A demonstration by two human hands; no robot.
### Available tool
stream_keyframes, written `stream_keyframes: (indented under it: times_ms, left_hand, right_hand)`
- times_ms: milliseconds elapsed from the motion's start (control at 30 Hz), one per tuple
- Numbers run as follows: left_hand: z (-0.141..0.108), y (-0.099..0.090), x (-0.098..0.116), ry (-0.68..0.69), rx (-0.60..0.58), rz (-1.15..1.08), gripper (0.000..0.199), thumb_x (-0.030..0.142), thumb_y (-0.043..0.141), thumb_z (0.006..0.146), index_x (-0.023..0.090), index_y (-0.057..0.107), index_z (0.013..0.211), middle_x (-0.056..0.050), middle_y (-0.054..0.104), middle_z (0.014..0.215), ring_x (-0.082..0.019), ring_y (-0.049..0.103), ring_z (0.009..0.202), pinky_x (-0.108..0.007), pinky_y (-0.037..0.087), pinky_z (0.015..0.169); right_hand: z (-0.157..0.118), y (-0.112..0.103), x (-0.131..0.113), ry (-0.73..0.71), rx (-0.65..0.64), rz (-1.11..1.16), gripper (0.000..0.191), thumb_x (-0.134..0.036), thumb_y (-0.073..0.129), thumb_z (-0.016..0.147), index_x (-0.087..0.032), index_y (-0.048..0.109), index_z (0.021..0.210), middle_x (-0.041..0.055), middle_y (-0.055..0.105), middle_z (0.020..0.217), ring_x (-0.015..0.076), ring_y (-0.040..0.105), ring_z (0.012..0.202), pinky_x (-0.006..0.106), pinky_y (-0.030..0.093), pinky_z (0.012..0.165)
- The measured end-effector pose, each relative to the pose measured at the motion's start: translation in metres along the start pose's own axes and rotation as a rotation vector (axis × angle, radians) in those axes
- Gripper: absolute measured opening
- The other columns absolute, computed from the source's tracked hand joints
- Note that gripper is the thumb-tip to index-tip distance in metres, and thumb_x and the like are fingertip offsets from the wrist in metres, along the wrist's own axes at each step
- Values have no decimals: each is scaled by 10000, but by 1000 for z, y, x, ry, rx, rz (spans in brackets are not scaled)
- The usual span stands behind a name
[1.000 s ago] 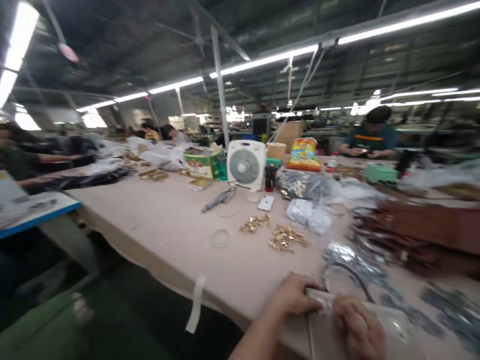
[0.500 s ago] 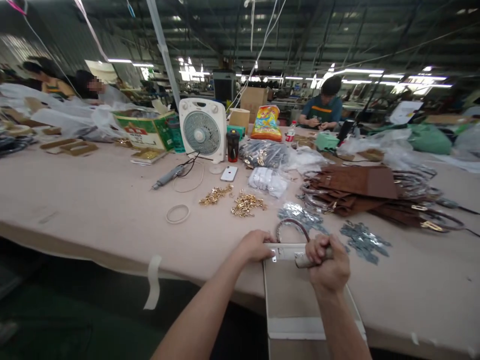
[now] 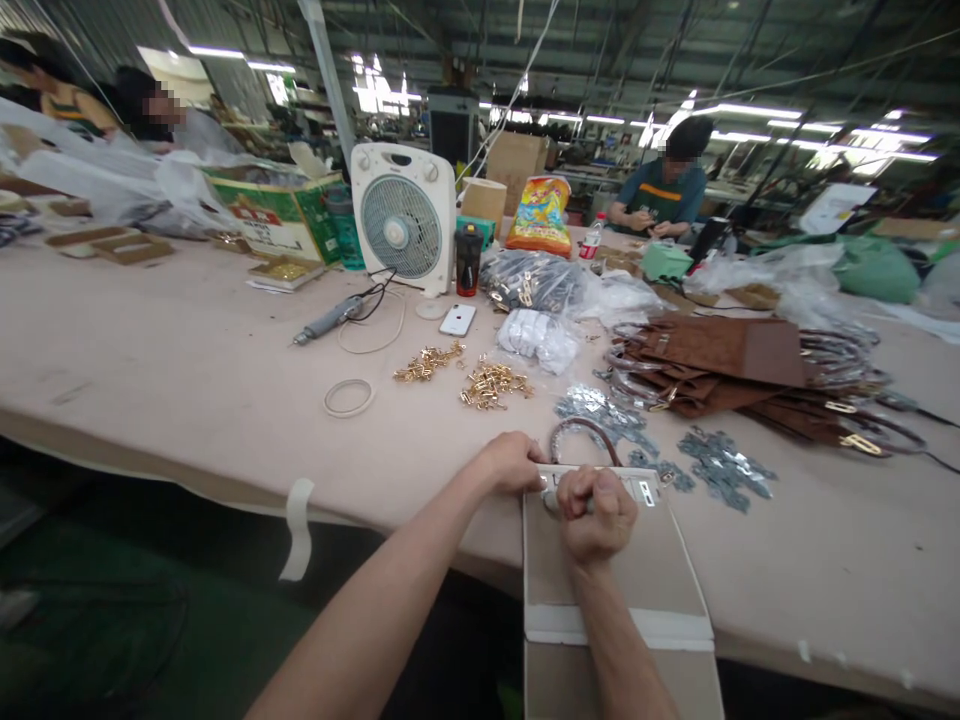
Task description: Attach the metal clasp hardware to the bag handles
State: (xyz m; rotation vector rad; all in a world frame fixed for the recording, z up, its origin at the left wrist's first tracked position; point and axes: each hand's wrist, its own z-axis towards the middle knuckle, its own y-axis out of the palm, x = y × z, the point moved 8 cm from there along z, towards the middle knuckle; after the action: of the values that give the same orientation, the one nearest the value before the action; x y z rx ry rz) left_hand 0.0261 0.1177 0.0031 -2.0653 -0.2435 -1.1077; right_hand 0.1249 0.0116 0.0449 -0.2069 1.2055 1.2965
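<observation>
Head view. Wide pale worktable [image 3: 187, 330], with the person at its near edge. A beige bag panel [image 3: 645, 575] lies flat at that edge and overhangs it toward the body; a brown loop handle [image 3: 581, 432] arches from its far end.

Left hand [image 3: 514, 462] rests on the panel's far left corner, fingers curled down and pressing the piece flat. It grips nothing that I can see.

Right hand [image 3: 596, 512] is balled into a fist around a slim tool [image 3: 552, 501]. Only a grey tip shows, beside a small metal fitting on the panel's far edge. Tool type unclear.

Step, as I judge it: fastening or adjusting hardware on the panel's top band, the left hand steadying it and the right driving the tool. The next move calls for keeping the tip seated on the fitting and the panel pinned so that it does not slide off the edge.

Around: silver metal pieces [image 3: 720, 465] just right of the panel, gold clasps [image 3: 491, 383] beyond it, a tape ring [image 3: 349, 397], a white phone [image 3: 457, 319], a small white fan [image 3: 403, 218] and a stack of brown bags [image 3: 720, 370]. Another person [image 3: 664, 195] sits across the table, well apart.
</observation>
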Motion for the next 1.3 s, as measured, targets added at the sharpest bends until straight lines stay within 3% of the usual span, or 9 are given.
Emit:
stream_keyframes:
  times_ms: [267,433,667,900,1067,1167,1300]
  left_hand:
    - [2,4,-2,28,-86,-83,351,170,690,651,208,856,958,38,633,616,-146,556,620,-214,411,563]
    - [2,8,-10,44,-137,-169,404,142,638,657,213,845,995,34,671,679,-144,591,649,-200,456,584]
    - [-7,8,-8,-48,-108,-235,458,121,659,653,200,834,1069,32,646,649,-125,554,583,-196,443,540]
    - [-13,0,-3,-79,-73,-191,509,113,686,653,192,814,1140,50,592,559,-134,556,543,-202,415,508]
    - [-9,0,-6,-53,-46,-147,366,95,693,637,192,838,959,46,598,550,-136,557,543,-204,402,500]
    - [-6,4,-9,-59,-97,-196,292,87,673,652,180,824,884,40,609,562,-138,568,537,-203,436,509]
    - [-5,8,-10,-65,-142,-262,374,60,612,674,169,829,958,29,641,602,-142,590,550,-207,476,527]
  right_hand:
    - [-2,4,11,-98,-40,-247,385,-365,565,1038,-196,573,692,-48,423,549,109,398,441,239,288,444]
    - [12,7,25,14,-32,-304,421,-418,578,1046,-194,568,690,-60,414,516,96,383,401,217,276,397]
    - [39,8,16,73,-15,-99,376,-403,629,1004,-192,557,701,-75,400,507,74,328,368,179,274,353]
    - [57,22,46,237,-93,-149,411,-475,683,960,-196,548,690,-91,372,481,73,326,346,174,257,323]
    - [52,26,54,299,-185,-191,427,-493,650,983,-198,537,696,-89,378,488,74,328,343,181,250,326]
    - [42,24,51,258,-213,-226,421,-481,609,1017,-192,556,716,-81,397,494,76,350,351,180,268,338]
    - [37,19,34,146,-179,-194,397,-429,583,1033,-189,565,716,-76,395,498,78,350,363,179,282,354]
